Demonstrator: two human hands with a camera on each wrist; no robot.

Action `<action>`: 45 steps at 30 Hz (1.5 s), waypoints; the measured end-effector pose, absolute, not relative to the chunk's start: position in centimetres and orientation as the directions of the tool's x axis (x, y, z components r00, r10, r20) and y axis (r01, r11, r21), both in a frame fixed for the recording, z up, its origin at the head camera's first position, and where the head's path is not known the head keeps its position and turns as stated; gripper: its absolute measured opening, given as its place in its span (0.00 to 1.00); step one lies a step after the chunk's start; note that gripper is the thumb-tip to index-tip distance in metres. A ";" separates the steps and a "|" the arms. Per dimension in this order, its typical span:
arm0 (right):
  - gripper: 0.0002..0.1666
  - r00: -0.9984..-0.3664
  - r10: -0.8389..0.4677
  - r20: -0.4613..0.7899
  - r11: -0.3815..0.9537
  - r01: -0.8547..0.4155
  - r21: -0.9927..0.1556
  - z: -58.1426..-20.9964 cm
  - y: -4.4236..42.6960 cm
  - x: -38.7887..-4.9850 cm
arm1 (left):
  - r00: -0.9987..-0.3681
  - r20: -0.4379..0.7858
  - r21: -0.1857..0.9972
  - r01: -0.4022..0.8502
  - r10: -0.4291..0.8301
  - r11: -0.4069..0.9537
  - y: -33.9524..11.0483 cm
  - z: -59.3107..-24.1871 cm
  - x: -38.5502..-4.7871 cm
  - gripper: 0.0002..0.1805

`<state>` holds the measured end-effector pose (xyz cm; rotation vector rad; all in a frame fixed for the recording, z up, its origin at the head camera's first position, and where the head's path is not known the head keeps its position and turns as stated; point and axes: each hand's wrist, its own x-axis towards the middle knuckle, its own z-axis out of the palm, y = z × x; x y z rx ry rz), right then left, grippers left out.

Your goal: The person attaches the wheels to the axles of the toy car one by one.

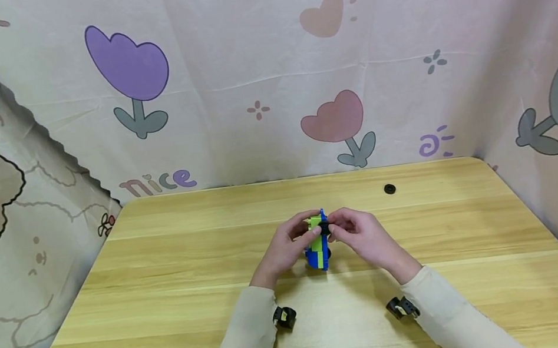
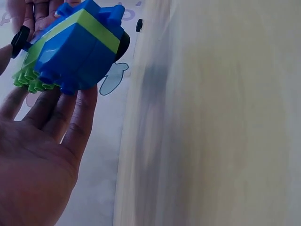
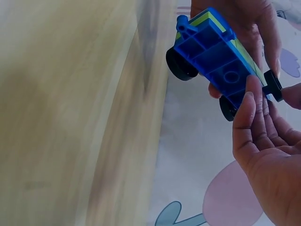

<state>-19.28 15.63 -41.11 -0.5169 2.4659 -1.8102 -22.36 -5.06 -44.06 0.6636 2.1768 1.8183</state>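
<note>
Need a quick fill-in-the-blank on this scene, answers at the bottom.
1. The left hand grips a toy car of blue and ____ bricks.
2. In the head view, the loose wheel on the table lies to the ____ of the toy car.
3. The right wrist view shows ____ black wheels.
4. The toy car's underside is ____.

Answers: lime green; right; three; blue.

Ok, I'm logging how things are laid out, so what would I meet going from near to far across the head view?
Left wrist camera and right wrist camera roughly level, then the toy car, the loose wheel, the backdrop.
</note>
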 end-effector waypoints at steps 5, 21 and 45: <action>0.11 -0.947 -0.286 0.149 0.280 -0.231 -0.932 -41.1 15.7 -19.3 | -0.871 0.112 0.969 0.202 0.479 0.140 -4.9 -43.7 -22.2 0.22; 0.09 -0.950 -0.264 0.165 0.236 -0.230 -0.944 -41.1 15.6 -19.5 | -0.870 0.098 0.966 0.200 0.484 0.165 -4.5 -42.6 -21.8 0.22; 0.11 -0.971 -0.199 0.131 0.220 -0.174 -0.960 -40.9 15.8 -20.2 | -0.865 0.056 0.984 0.132 0.499 0.118 -5.6 -44.3 -22.4 0.34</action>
